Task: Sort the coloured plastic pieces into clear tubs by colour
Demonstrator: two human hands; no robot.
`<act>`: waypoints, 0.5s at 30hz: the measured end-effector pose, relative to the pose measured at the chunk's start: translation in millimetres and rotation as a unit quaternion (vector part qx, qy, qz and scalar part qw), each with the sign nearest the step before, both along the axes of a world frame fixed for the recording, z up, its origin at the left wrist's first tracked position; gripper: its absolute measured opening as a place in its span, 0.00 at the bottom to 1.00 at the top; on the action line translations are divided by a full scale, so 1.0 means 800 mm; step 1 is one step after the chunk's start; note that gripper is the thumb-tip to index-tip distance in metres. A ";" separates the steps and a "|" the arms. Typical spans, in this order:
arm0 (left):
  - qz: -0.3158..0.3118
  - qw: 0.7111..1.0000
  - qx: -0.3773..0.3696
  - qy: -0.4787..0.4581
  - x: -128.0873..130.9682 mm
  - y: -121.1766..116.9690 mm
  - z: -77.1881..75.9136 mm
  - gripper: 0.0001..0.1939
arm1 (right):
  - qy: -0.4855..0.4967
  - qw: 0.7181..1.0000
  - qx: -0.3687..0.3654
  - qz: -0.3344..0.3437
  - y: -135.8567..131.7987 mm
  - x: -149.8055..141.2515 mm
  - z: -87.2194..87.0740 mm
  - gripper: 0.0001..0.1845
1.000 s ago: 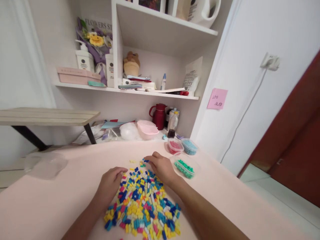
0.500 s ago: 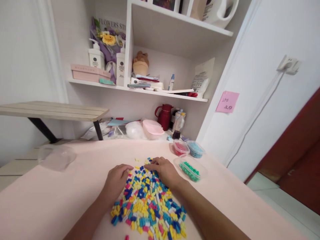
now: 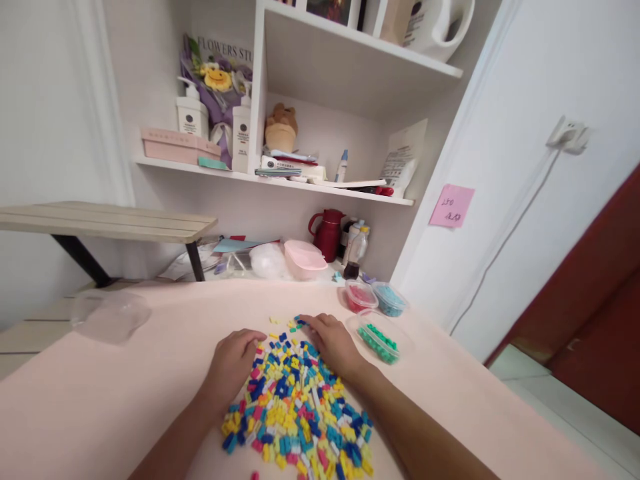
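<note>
A spread pile of small toy building bricks [image 3: 295,400] in yellow, blue, teal, white and pink lies on the pale pink tabletop. My left hand [image 3: 234,363] rests at the pile's left edge, fingers loosely bent and thumb apart, with no brick visible in it. At the far right edge of the pile, my right hand [image 3: 330,339] lies palm down with fingers stretched out. Its fingertips touch or hover over a few blue and green bricks [image 3: 297,323]; the palm hides whatever is beneath. Just right of that hand stands a clear tub holding green bricks [image 3: 380,343].
Behind the green tub are a tub of red pieces [image 3: 361,297] and a tub of light blue pieces [image 3: 390,299]. An upturned-looking clear plastic container [image 3: 110,317] sits at left. A pink bowl [image 3: 305,260], a red jug [image 3: 328,235] and bottles [image 3: 357,250] line the back.
My right hand's fingers have shifted slightly right and away from the middle, uncovering a few green and blue bricks at the pile's far edge. My left hand stays put.
</note>
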State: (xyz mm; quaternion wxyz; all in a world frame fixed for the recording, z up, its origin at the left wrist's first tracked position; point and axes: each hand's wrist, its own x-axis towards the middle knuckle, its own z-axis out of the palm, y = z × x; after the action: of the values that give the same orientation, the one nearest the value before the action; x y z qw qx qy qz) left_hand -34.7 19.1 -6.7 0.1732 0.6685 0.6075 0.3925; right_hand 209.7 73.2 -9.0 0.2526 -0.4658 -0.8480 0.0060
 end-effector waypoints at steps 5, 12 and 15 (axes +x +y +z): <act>0.002 1.000 0.004 0.005 -0.001 0.000 0.001 0.18 | -0.036 0.999 0.004 -0.006 0.000 -0.005 0.001 0.15; -0.001 1.000 -0.001 0.007 -0.001 0.001 0.002 0.19 | 0.023 0.999 -0.045 -0.010 0.002 -0.001 0.004 0.12; -0.003 1.000 -0.006 0.008 -0.002 0.002 0.003 0.19 | 0.005 0.998 -0.053 -0.018 -0.001 -0.004 0.008 0.12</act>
State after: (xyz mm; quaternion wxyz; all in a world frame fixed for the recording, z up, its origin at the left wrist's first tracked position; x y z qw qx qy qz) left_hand -36.0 20.4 -4.6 0.1740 0.6723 0.6093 0.3828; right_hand 206.4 72.2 -2.6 0.2323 -0.4934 -0.8368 0.0486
